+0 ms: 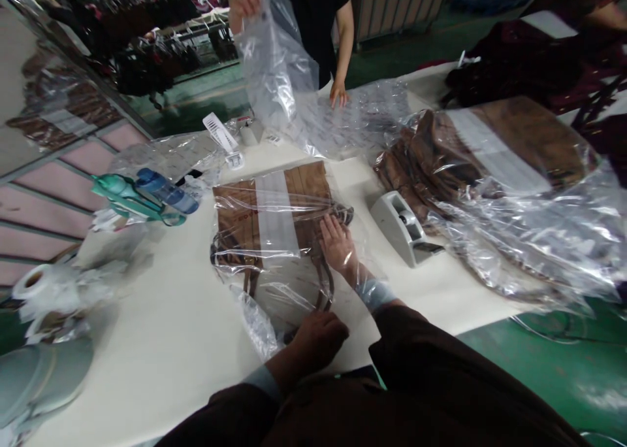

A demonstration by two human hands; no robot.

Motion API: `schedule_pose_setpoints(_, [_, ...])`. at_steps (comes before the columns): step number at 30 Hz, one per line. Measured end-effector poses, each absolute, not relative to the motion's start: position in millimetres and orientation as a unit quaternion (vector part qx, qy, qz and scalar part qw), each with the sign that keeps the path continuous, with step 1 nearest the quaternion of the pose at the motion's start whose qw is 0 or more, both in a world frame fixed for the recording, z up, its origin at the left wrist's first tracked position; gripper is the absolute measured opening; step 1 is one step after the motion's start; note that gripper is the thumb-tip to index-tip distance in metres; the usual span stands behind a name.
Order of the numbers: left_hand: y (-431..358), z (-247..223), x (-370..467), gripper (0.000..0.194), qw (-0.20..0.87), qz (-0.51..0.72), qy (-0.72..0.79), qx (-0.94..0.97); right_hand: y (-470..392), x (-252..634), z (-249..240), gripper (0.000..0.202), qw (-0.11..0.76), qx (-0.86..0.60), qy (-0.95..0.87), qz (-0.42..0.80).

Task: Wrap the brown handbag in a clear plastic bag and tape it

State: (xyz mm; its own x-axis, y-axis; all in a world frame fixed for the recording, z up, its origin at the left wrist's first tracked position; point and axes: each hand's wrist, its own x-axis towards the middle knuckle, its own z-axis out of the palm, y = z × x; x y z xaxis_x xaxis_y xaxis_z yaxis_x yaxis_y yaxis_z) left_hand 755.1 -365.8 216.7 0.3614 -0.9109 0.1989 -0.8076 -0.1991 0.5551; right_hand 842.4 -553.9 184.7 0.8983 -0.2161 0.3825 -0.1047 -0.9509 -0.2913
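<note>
A brown folded garment [308, 185] with a white band [277, 218] across it lies in a clear plastic bag [289, 283] on the white table [161, 323]. My right hand [337, 244] is inside the bag's plastic, fingers stretched out and flat on the garment's right side. Near the bag's lower edge, toward my body, my left hand [318, 339] is closed, its fingers curled under; what it may hold is hidden. Brown straps run from the garment down toward my left hand.
A grey tape dispenser [404, 228] stands right of the bag, before a pile of bagged brown garments [529, 146]. Bottles [166, 189] lie at left, near a white roll [34, 280] and a cap [44, 375]. Across the table, a person [318, 22] lifts a clear bag.
</note>
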Motion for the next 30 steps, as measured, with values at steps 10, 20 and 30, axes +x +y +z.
schedule_pose_setpoints(10, [-362.2,208.1,751.3,0.008,0.286,-0.093,-0.561,0.771,-559.6,859.5,138.6,0.057,0.193,-0.942,0.217,-0.166])
schedule_pose_setpoints(20, [-344.3,210.9,751.2,0.007,0.262,-0.091,-0.54,0.794,-554.3,839.2,141.6,0.065,0.17,-0.943,0.221,-0.181])
schedule_pose_setpoints(30, [-343.7,201.6,748.6,0.01,0.132,-0.148,-0.587,0.785,-525.4,672.9,153.9,0.045,0.126,-0.986,0.052,-0.095])
